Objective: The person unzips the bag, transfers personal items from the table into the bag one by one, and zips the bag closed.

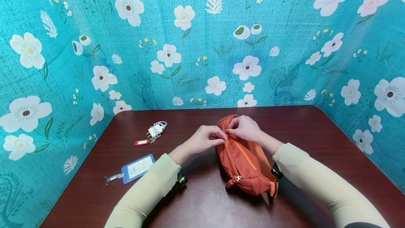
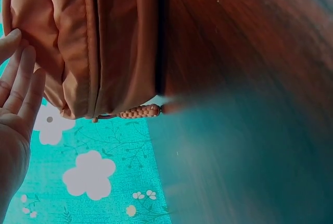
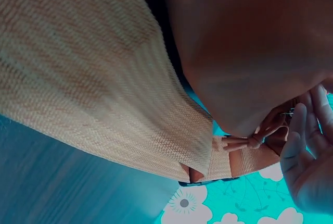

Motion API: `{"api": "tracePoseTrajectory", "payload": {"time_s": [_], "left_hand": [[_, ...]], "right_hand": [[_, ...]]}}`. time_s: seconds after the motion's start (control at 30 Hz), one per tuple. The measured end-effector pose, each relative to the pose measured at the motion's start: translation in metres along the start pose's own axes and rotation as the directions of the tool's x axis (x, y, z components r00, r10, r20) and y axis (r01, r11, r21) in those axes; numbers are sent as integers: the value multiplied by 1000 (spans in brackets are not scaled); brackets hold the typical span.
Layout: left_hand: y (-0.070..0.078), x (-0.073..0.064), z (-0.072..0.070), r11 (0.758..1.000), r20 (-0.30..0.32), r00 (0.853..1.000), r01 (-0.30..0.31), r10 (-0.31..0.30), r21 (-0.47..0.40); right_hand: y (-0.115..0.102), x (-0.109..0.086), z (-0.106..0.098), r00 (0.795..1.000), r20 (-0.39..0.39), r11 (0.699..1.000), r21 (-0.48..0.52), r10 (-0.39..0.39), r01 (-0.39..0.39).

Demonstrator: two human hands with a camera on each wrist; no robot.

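An orange-red waist bag point(image 1: 238, 161) lies on the table, right of the middle, with its long zippers running lengthwise. My left hand point(image 1: 207, 137) pinches the fabric along the zipper near the far end; in the left wrist view the left hand point(image 2: 18, 109) is partly cut off by the frame. Just beyond it, my right hand point(image 1: 245, 128) pinches the bag's far end with thumb and fingers. A knotted cord point(image 3: 254, 141) and a bit of metal show beside the right hand point(image 3: 312, 156). The wide woven strap point(image 3: 104, 78) hangs along the bag's right side.
On the table's left lie a white charger point(image 1: 155, 130) with a coiled cable, a red key tag point(image 1: 141, 143) with keys, and a blue card holder point(image 1: 138, 168) with a clip. A flowered teal cloth point(image 1: 196, 45) surrounds the dark wooden table point(image 1: 196, 200).
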State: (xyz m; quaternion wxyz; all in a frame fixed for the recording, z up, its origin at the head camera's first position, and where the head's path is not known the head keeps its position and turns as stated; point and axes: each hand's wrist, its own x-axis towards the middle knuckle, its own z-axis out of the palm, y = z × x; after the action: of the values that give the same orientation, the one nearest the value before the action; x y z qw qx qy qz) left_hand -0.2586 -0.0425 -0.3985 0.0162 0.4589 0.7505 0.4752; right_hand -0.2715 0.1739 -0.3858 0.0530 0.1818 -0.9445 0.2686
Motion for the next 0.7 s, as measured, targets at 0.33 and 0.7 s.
{"api": "tracePoseTrajectory", "payload": {"time_s": [0.33, 0.7], "left_hand": [[0, -7, -6, 999, 7, 1000, 6, -7, 43], [3, -23, -22, 996, 38, 999, -14, 11, 85]], "right_hand": [[8, -5, -3, 992, -5, 986, 108, -130, 129], [26, -6, -34, 979, 108, 983, 77, -172, 165]]}}
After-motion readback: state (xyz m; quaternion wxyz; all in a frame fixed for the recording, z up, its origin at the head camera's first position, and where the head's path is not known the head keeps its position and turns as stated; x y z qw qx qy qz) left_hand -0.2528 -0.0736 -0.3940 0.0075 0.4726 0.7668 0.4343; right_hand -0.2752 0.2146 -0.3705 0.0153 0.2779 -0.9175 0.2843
